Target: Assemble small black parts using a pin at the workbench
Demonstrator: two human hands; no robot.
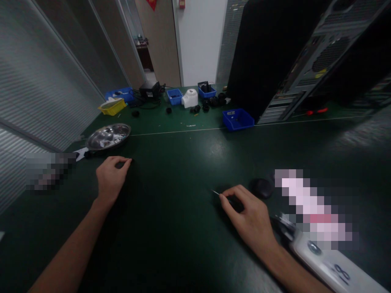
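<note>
My left hand [112,176] is over the left side of the green table, thumb and forefinger pinched on a small dark piece [132,161] too small to name. My right hand [247,209], right of the middle, pinches a thin silvery rod [215,192] whose tip points left and away from me. Its other end is hidden by the fingers. Just beyond my right wrist lies a white device [324,252] with a metal front end and "i8" written on it. A black computer mouse [262,188] sits beside that hand.
Past my left hand stands a steel bowl [91,144] with white scraps. A yellow tray [113,108], blue bins [238,120], a white vented housing [190,98] and black round parts line the back. Computer cases [275,89] rise at the right; a red-handled tool [317,111] lies beside them.
</note>
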